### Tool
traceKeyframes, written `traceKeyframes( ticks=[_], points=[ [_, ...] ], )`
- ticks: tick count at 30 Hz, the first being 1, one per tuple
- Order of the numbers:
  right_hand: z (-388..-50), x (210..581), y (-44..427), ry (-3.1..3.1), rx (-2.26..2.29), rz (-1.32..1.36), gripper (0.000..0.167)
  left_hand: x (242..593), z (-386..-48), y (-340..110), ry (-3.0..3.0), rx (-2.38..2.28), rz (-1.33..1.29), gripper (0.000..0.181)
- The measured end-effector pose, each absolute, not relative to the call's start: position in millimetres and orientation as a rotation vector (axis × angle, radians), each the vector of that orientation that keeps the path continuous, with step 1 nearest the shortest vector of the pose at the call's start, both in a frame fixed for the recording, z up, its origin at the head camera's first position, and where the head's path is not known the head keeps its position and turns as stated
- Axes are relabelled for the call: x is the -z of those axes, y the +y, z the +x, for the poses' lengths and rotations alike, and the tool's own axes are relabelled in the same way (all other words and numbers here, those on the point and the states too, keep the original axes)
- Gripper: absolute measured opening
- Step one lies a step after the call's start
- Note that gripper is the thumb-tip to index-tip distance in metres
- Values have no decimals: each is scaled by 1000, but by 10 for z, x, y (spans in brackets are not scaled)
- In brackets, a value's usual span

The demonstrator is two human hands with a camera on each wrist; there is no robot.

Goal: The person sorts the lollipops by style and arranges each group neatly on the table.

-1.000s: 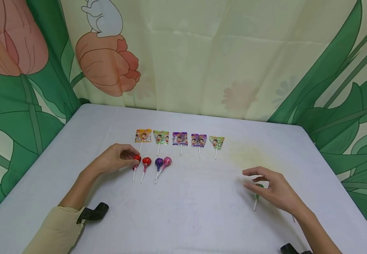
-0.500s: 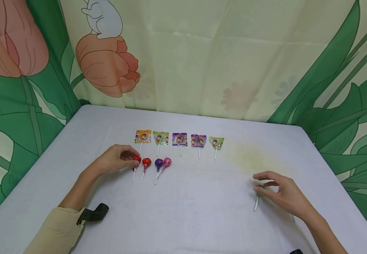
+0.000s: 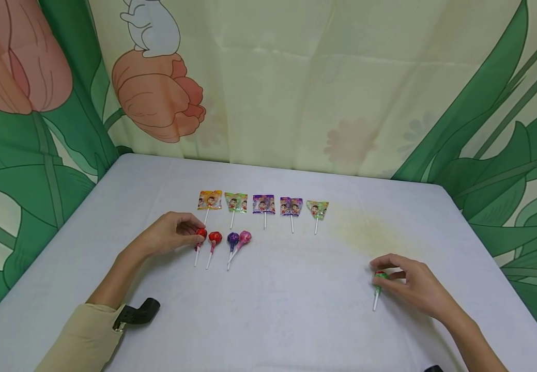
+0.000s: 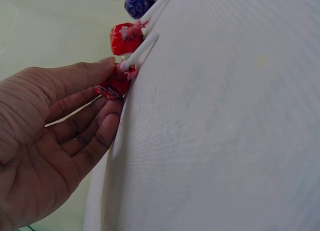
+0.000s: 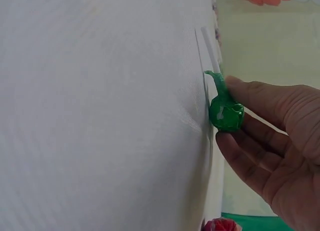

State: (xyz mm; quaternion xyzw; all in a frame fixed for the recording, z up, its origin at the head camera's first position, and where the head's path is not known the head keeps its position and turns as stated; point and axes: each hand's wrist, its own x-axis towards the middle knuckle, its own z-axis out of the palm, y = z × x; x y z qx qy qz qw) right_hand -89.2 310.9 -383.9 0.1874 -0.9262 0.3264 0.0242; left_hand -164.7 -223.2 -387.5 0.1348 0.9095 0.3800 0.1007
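Observation:
My left hand [image 3: 168,233] pinches a red lollipop [image 3: 200,233] at its wrapped head; the white stick points toward me. In the left wrist view the thumb and fingers sit round this red lollipop [image 4: 116,85], close to the cloth. Beside it lie a second red lollipop [image 3: 215,237], a dark purple one [image 3: 232,239] and a pink one [image 3: 245,237], the last two with sticks crossing. Far to the right, my right hand [image 3: 414,284] holds a green lollipop [image 3: 380,279] between thumb and fingers. Its green wrapper [image 5: 227,115] shows plainly in the right wrist view.
Toward the back lies a row of bagged lollipops: orange [image 3: 210,200], green [image 3: 236,202], purple [image 3: 264,203], another purple [image 3: 291,206] and green [image 3: 317,209]. A red wrapped ball [image 5: 222,224] shows low in the right wrist view. White cloth [image 3: 287,310] covers the table; a printed curtain [image 3: 273,88] hangs behind.
My right hand has moved right and a little toward me, and its fingers have closed onto the green lollipop. The left hand stays on the red lollipop.

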Motion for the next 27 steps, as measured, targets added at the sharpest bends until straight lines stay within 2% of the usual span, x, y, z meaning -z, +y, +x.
traceKeyframes(
  ticks=[27],
  points=[
    [-978, 3809, 3001, -2859, -1025, 567, 27, 3864, -1638, -2222, 2684, -1133, 392, 26]
  ],
)
